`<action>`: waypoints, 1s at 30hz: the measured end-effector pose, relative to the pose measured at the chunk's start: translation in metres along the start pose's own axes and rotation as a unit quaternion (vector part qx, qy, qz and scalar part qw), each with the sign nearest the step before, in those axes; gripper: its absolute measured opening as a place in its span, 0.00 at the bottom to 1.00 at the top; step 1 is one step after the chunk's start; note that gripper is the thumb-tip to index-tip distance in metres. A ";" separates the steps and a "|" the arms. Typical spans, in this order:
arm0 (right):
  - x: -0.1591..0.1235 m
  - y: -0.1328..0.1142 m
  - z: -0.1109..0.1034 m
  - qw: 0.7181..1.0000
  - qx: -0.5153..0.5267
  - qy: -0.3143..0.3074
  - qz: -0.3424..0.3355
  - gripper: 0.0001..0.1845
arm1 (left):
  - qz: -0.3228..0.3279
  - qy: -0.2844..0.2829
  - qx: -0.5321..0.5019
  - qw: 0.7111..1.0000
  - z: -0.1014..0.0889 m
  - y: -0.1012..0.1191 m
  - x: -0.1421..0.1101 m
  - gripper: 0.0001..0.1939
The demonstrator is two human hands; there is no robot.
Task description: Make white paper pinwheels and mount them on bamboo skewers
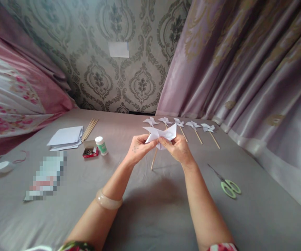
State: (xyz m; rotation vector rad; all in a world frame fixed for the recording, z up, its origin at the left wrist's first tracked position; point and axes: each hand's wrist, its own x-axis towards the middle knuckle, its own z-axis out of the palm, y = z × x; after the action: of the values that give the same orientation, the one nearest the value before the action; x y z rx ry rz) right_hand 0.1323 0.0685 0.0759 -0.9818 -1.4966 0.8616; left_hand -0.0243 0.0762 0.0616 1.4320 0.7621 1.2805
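A white paper pinwheel [159, 134] is held up in front of me, over the middle of the grey sheet. My left hand [141, 148] pinches it from the left and my right hand [179, 148] from the right, both thumbs meeting near its centre. Below the paper a thin wooden stick [153, 160] slants down; whether it is fixed to the pinwheel is hidden behind the fingers. Behind my hands several finished-looking pinwheels on sticks [193, 124] lie in a row.
Left of my hands are a glue bottle [102, 146], a red box of small metal pieces [90, 152], several wooden sticks [89, 129] and stacked white paper [66, 136]. Green-handled scissors [228, 186] lie at right. A blurred-out item [47, 176] and white round object [3, 166] lie far left.
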 end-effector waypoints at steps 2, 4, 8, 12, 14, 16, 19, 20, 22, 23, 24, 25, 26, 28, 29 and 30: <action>-0.001 -0.003 0.000 1.000 -0.014 -0.005 -0.017 0.16 | 0.000 0.004 -0.006 1.000 0.000 -0.001 -0.001 0.16; -0.002 -0.006 -0.001 0.999 -0.024 -0.010 -0.035 0.15 | 0.000 0.008 -0.016 1.000 0.001 -0.002 -0.001 0.15; -0.004 -0.014 -0.003 0.997 -0.045 -0.024 -0.049 0.14 | -0.004 0.017 -0.007 1.000 0.002 -0.003 -0.003 0.15; -0.005 -0.017 -0.007 0.998 -0.040 -0.042 -0.037 0.14 | -0.004 0.023 0.002 1.000 0.003 -0.003 -0.004 0.14; -0.004 -0.016 -0.008 0.998 -0.031 -0.045 -0.034 0.14 | -0.003 0.026 -0.002 1.000 0.003 -0.003 -0.004 0.13; -0.003 -0.013 -0.006 0.998 -0.026 -0.041 -0.037 0.13 | -0.004 0.031 -0.007 0.999 0.003 -0.004 -0.003 0.13; -0.001 -0.009 -0.001 0.999 -0.016 -0.019 -0.029 0.14 | -0.008 0.045 -0.013 0.999 0.004 -0.005 0.000 0.14; 0.000 -0.009 0.001 1.000 -0.013 -0.009 -0.018 0.15 | -0.009 0.051 -0.017 0.999 0.004 -0.004 0.001 0.14; 0.000 -0.012 0.005 1.000 0.001 0.013 0.012 0.18 | -0.008 0.059 -0.032 0.998 0.005 -0.001 0.002 0.14; 0.000 -0.014 0.006 0.999 0.013 0.021 0.029 0.19 | -0.008 0.060 -0.041 0.997 0.007 0.001 0.002 0.14; -0.001 -0.016 0.008 0.998 0.028 0.028 0.045 0.21 | -0.011 0.059 -0.050 0.997 0.008 0.005 0.002 0.14; -0.001 -0.018 0.008 0.997 0.045 0.032 0.060 0.22 | -0.018 0.058 -0.059 0.996 0.010 0.008 0.002 0.14; -0.002 -0.020 0.009 0.995 0.061 0.034 0.073 0.22 | -0.032 0.056 -0.069 0.995 0.012 0.011 0.001 0.14; -0.005 -0.019 0.010 0.991 0.082 0.037 0.100 0.22 | -0.080 0.056 -0.093 0.991 0.015 0.015 -0.004 0.15; -0.008 -0.016 0.011 0.988 0.089 0.038 0.118 0.22 | -0.112 0.061 -0.105 0.986 0.016 0.015 -0.007 0.15; -0.011 -0.011 0.012 0.985 0.096 0.039 0.141 0.22 | -0.146 0.071 -0.114 0.980 0.016 0.014 -0.012 0.14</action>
State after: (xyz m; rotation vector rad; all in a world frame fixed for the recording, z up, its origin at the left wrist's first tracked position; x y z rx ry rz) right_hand 0.1200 0.0541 0.0803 -1.0837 -1.1988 1.1336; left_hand -0.0135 0.0574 0.0724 1.0120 0.8565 1.2044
